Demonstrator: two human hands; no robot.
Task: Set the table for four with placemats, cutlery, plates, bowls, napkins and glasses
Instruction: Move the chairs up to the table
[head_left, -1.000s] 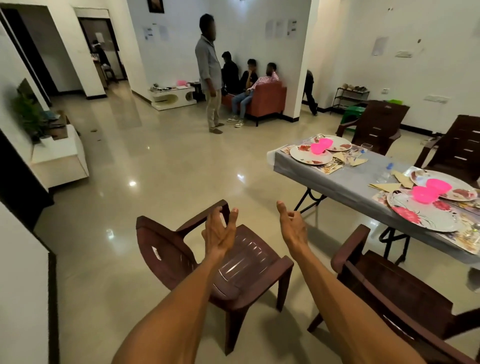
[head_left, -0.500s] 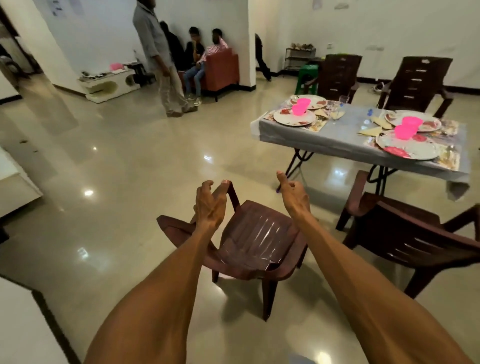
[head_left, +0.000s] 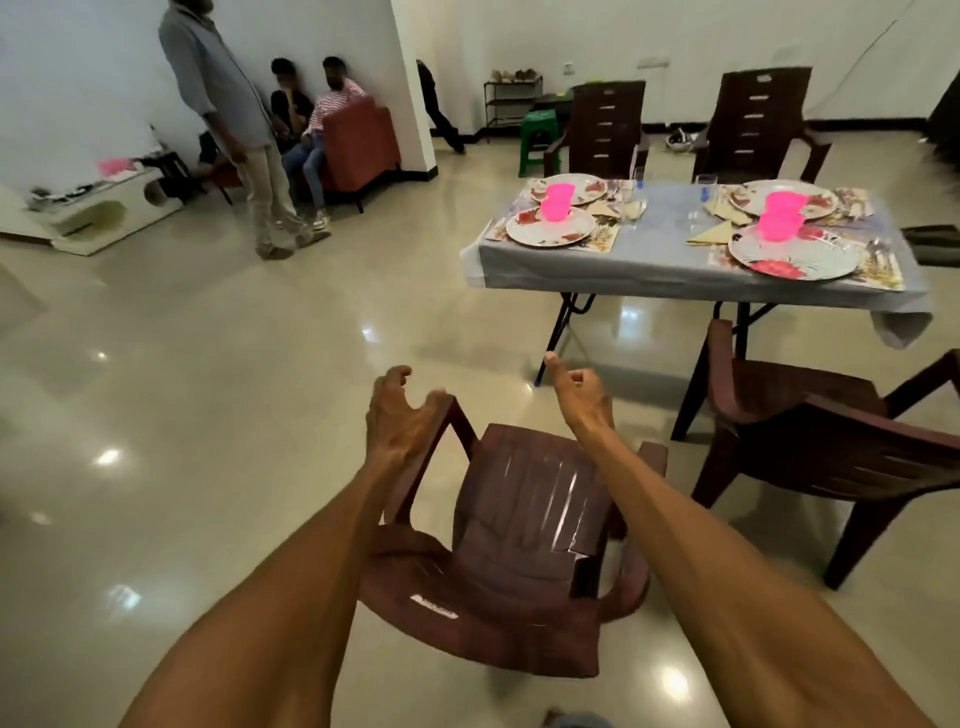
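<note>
The table (head_left: 665, 249) under a grey cloth stands ahead to the right. It carries floral plates (head_left: 550, 227) on placemats, pink bowls (head_left: 778, 226), folded yellow napkins (head_left: 714, 234), glasses (head_left: 638, 200) and cutlery (head_left: 878, 254) at the right end. My left hand (head_left: 400, 410) reaches forward with fingers loosely curled beside the corner of a brown plastic chair (head_left: 524, 519); whether it touches the armrest I cannot tell. My right hand (head_left: 576, 395) hovers above the chair's far side, thumb up, holding nothing.
A second brown chair (head_left: 810, 426) stands at the table's near side, right of the first. Two more chairs (head_left: 605, 127) stand behind the table, beside a green stool (head_left: 537, 137). A person (head_left: 234, 104) stands at left, others sit on a red sofa (head_left: 358, 140).
The view has swung right and closer to the table. The chair below my hands has turned, and my left hand's fingers have curled near its armrest.
</note>
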